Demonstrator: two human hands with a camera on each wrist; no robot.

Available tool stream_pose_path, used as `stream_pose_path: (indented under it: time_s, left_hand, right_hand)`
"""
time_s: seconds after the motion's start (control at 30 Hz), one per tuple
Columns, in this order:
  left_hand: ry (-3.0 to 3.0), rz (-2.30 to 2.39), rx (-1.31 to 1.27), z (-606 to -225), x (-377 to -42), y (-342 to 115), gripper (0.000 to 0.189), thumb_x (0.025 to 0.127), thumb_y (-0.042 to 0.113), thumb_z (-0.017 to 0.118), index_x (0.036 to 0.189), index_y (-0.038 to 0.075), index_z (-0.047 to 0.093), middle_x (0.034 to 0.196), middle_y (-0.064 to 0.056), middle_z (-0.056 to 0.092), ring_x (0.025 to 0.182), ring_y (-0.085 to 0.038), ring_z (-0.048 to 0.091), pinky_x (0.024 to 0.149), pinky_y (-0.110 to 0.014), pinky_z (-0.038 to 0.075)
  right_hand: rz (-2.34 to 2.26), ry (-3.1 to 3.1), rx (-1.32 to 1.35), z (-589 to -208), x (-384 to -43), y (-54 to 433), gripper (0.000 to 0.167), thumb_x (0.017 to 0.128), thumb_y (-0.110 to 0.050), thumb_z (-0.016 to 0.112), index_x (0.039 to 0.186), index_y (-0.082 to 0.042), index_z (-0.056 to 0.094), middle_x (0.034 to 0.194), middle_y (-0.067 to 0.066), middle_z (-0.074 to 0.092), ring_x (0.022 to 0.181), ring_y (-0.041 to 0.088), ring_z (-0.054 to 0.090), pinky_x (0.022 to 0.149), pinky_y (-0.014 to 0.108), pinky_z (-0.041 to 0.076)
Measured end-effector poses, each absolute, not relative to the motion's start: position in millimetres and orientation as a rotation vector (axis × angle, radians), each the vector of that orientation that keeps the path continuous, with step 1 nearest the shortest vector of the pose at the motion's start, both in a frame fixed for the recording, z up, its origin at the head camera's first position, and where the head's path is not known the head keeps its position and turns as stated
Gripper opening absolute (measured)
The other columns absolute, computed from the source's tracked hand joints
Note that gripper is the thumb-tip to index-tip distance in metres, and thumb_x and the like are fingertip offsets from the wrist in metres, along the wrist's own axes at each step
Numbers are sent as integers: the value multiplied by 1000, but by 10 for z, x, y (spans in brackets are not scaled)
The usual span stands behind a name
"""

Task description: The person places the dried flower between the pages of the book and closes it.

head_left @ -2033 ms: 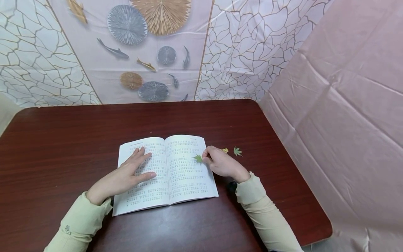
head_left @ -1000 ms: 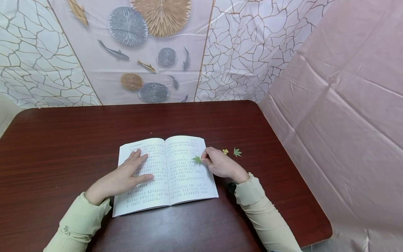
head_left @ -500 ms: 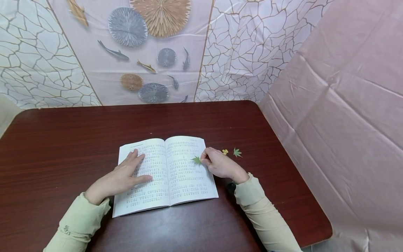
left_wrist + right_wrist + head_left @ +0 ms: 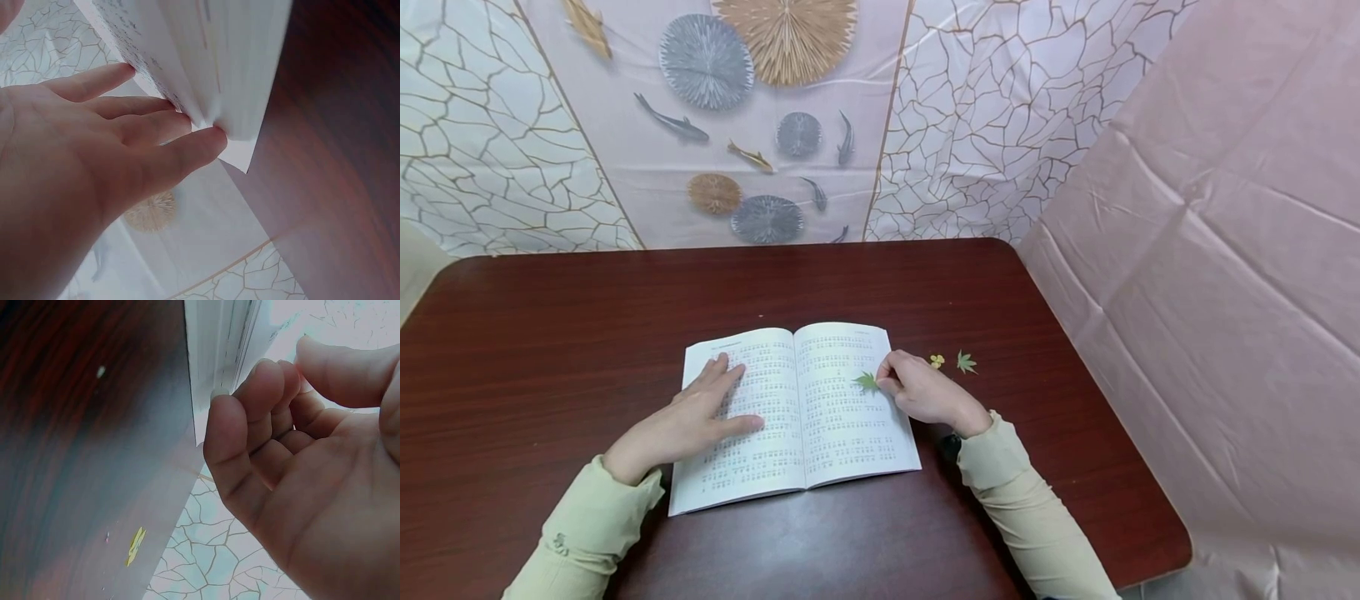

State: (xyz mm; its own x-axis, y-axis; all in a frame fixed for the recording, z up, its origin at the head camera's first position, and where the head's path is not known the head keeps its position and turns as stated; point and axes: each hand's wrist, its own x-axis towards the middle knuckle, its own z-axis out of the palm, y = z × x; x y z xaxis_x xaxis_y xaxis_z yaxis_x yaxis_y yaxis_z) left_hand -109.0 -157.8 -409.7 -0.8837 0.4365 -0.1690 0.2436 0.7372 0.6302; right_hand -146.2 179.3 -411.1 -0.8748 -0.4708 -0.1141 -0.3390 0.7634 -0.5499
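Note:
An open book (image 4: pixel 842 433) with printed pages lies on the dark wooden table. My left hand (image 4: pixel 688 421) rests on its left page with fingers spread; in the left wrist view the fingertips (image 4: pixel 212 139) touch the page near the edge. Over the right page, my right hand (image 4: pixel 928 390) pinches a small green maple leaf (image 4: pixel 866 381) between thumb and curled fingers. The leaf's points stick out to the left of the fingertips. In the right wrist view the curled right hand (image 4: pixel 300 444) is beside the book's page edges, and the leaf is hidden there.
Right of the book, a small yellow flower (image 4: pixel 937 361) and another green maple leaf (image 4: pixel 966 362) lie on the table (image 4: pixel 587 308). A patterned cloth (image 4: pixel 760 167) hangs behind the table, and a plain pinkish cloth (image 4: pixel 1210 275) hangs at its right side.
The right hand and its leaf have shifted very slightly left over the right page. The left hand has slid a little down and left on its page.

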Motion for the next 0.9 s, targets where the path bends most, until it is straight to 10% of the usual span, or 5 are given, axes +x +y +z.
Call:
stream_pose_path:
  time_s: [0.9]
  left_hand:
    - [2627,892,512,-4091,-1081,-1560,100,84,57,67,149,-8,26,157,-30,7,144,-46,6,108,-68,14]
  right_hand:
    - [-809,2694,-583,-4110,-1445,1784,7,98,-9,56,91,-9,57,84,2,52,72,16,50,64,28,45]
